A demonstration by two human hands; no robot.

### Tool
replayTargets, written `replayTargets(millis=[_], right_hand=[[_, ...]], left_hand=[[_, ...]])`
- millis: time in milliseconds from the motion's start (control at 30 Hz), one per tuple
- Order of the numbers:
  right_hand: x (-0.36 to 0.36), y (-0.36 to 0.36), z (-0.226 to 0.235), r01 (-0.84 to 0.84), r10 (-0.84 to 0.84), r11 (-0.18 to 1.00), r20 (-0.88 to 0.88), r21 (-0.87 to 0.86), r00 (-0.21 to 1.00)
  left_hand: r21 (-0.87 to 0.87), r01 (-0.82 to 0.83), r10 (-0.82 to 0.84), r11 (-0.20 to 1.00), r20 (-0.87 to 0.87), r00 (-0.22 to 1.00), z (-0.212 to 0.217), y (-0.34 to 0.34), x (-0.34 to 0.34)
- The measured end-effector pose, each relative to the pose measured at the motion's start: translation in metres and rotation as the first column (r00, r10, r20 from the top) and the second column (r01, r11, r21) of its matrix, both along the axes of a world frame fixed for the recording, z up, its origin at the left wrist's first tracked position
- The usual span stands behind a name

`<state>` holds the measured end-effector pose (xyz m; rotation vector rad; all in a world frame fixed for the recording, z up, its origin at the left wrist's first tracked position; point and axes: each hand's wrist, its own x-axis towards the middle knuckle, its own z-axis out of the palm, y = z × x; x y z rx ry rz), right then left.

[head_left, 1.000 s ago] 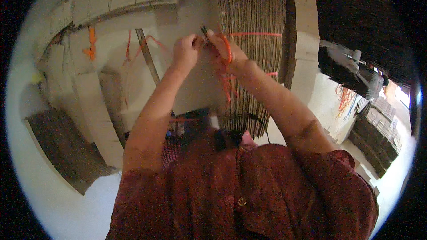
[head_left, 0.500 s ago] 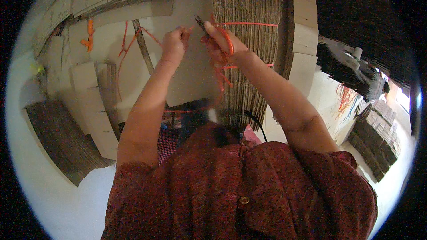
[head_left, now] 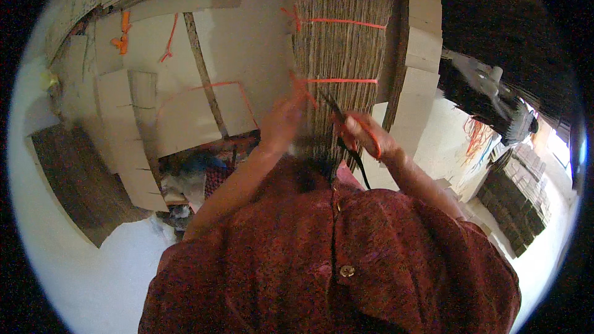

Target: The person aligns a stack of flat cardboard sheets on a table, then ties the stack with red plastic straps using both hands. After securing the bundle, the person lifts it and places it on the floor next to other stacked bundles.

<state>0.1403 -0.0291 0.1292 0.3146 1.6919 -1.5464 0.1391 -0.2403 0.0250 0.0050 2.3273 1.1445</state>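
Note:
A tall stack of corrugated cardboard sheets [head_left: 343, 52] shows its ribbed edges in front of me, bound by an upper red string [head_left: 346, 23] and a lower red string [head_left: 346, 80]. My left hand [head_left: 283, 122] is at the stack's left edge, by the knotted end of the lower string. Blur smears its fingers, so their grip is unclear. My right hand [head_left: 371, 133] is closed round the orange handles of a pair of scissors [head_left: 335, 108]. The dark blades point up and left, just below the lower string and to the right of my left hand.
Flat cardboard [head_left: 247, 43] spreads to the left, with orange string [head_left: 125, 34] and loose red string [head_left: 170, 40] on it. More cardboard stacks stand at lower left [head_left: 74, 179] and far right [head_left: 516, 198]. A bunch of coloured strings [head_left: 476, 133] hangs at right.
Both hands have come down from near the upper string to the lower one, nearer my body. The scissors moved down and right with my right hand. My left hand moved toward the stack.

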Motion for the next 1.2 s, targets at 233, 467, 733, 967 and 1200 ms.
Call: replayTargets(millis=[233, 467, 733, 967, 1200], right_hand=[[0.002, -0.034, -0.041, -0.148, 0.152, 0.988, 0.118, -0.039, 0.981], [-0.032, -0.063, -0.043, -0.004, 0.013, 0.999, 0.184, -0.046, 0.983], [-0.031, -0.079, -0.030, 0.083, -0.079, 0.995, 0.077, -0.049, 0.994], [-0.031, -0.109, -0.071, 0.082, -0.081, 0.990, -0.010, 0.113, 0.997], [-0.051, -0.118, -0.084, 0.069, -0.069, 0.998, 0.035, -0.005, 0.997]], left_hand=[[0.175, -0.083, 0.074, 0.981, 0.058, 0.996, 0.019, -0.032, 0.003], [0.023, 0.011, -0.009, 1.000, -0.082, 0.997, 0.013, -0.028, 0.001], [0.007, -0.139, 0.140, 0.990, -0.029, 0.990, 0.059, -0.097, -0.036], [0.203, -0.335, 0.244, 0.920, -0.966, 0.084, 0.257, -0.179, -0.219], [-0.230, -0.337, -0.113, 0.913, -0.936, 0.334, 0.207, -0.222, -0.278]])
